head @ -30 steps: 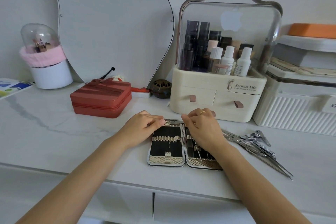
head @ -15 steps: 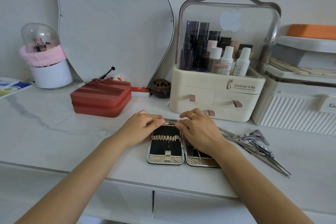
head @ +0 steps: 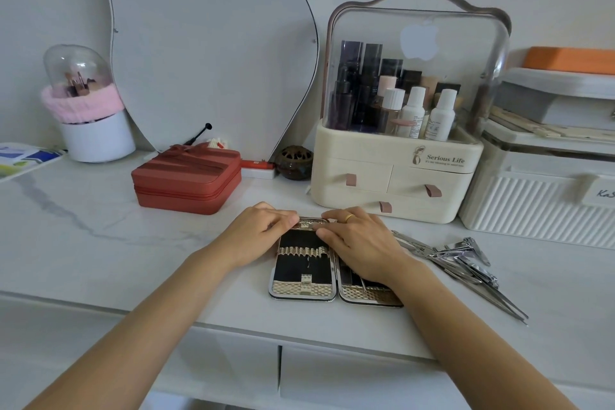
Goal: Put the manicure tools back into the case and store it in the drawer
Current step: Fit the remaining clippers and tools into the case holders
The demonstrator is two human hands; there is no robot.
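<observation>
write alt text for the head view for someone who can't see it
Both hands, left hand and right hand, rest on an open manicure case on a white marble-look counter. Loose metal manicure tools lie right of it, before a cosmetics organizer.

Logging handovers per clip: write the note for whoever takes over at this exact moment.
Left hand: fingers curled on the far edge of the open manicure case, steadying it.
Right hand: lies over the case's right half, fingertips at its top edge; whether it pinches a tool is hidden.
Loose manicure tools: piled on the counter to the right of the case.
Done: case laid open; left half's loops look empty.
Left: slot the tools in, close the case, store it in the drawer.
</observation>
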